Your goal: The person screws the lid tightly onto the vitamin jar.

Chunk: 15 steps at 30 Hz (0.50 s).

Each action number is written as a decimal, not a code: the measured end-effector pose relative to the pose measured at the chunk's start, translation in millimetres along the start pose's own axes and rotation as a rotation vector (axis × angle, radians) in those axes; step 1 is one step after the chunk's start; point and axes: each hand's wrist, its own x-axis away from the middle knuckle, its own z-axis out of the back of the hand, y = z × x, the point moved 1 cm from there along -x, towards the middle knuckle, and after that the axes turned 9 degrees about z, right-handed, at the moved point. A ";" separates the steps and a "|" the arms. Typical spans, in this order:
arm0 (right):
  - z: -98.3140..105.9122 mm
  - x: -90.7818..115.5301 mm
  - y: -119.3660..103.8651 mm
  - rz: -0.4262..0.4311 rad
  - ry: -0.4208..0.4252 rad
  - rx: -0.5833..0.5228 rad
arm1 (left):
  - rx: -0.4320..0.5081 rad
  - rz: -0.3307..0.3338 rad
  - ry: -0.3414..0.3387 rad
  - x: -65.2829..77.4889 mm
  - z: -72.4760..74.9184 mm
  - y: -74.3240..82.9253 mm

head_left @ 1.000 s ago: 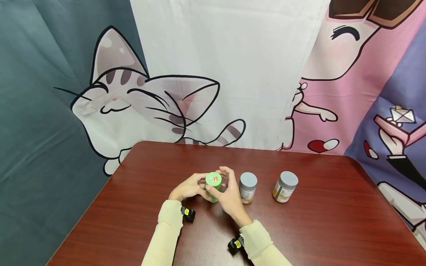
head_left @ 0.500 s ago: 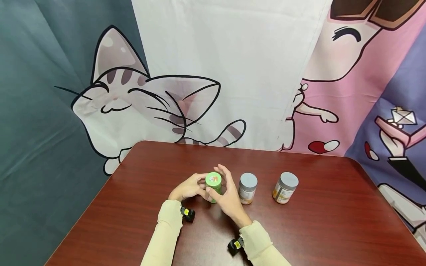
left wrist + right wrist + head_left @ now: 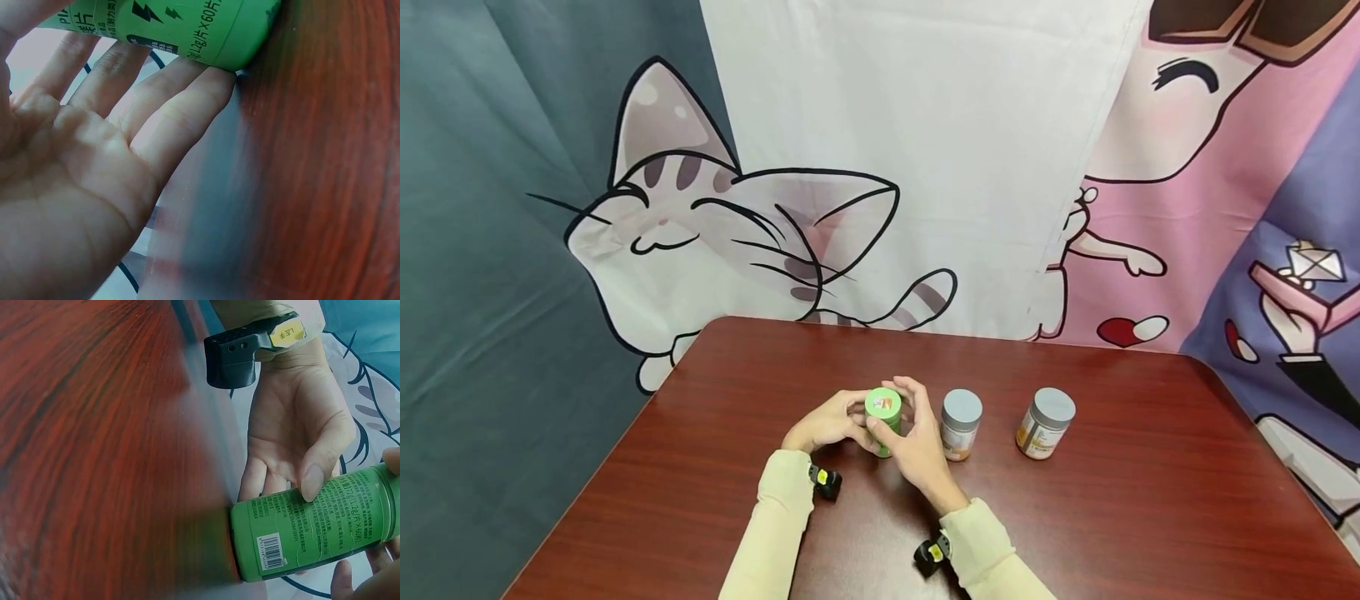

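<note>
A green pill bottle (image 3: 882, 403) with a green lid stands upright on the table, between the two hands. My left hand (image 3: 829, 423) holds its body low from the left; in the right wrist view the left thumb (image 3: 312, 481) presses on the printed label beside a barcode (image 3: 270, 551). In the left wrist view the left fingertips reach the bottle's base, close to the wood. My right hand (image 3: 921, 442) grips around the lid from the right, thumb at the near side and fingers arched behind. Part of the bottle is hidden by both hands.
Two grey-lidded jars stand on the brown table (image 3: 1120, 500) to the right: a nearer jar (image 3: 960, 423) close beside the right hand, and a farther jar (image 3: 1045, 422). A cartoon cloth (image 3: 970, 167) hangs behind the table's back edge.
The right fingers stretched upward at the lid half a second ago and are now lower and more bent around it. The left hand and bottle stay in place.
</note>
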 end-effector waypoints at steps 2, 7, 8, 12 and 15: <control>-0.4 0.1 0.0 0.005 0.015 0.016 | -0.017 -0.004 0.005 -0.3 0.2 0.0; -0.5 0.6 -0.6 0.025 0.033 0.056 | -0.045 -0.005 0.017 -0.6 0.2 0.2; -0.2 0.7 -0.4 0.025 0.031 0.060 | -0.038 -0.002 0.013 -0.8 -0.1 0.2; 1.7 1.0 1.0 0.012 0.013 0.033 | -0.042 -0.005 0.012 -1.0 -0.4 1.7; 3.5 1.5 1.2 0.007 -0.010 -0.001 | -0.057 -0.006 0.013 -7.5 2.1 -6.3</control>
